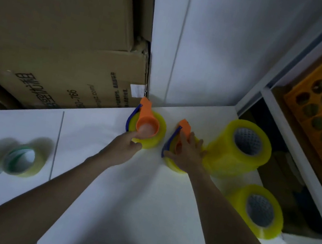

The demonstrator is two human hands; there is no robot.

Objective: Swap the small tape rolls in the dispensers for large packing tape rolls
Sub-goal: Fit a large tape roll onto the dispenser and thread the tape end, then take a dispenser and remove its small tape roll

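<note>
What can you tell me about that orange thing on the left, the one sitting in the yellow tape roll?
The orange plastic tape dispenser has a round hub set into the core of a yellow translucent packing tape roll and a flat handle pointing away toward the brown cardboard box. A curved blue strip runs along its left side. It lies on the white table. The left hand touches its near edge.

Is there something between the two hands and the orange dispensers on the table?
No. The left hand already touches the left dispenser, and the right hand rests on the right dispenser. The stack of large rolls stands just right of it, not between.
</note>
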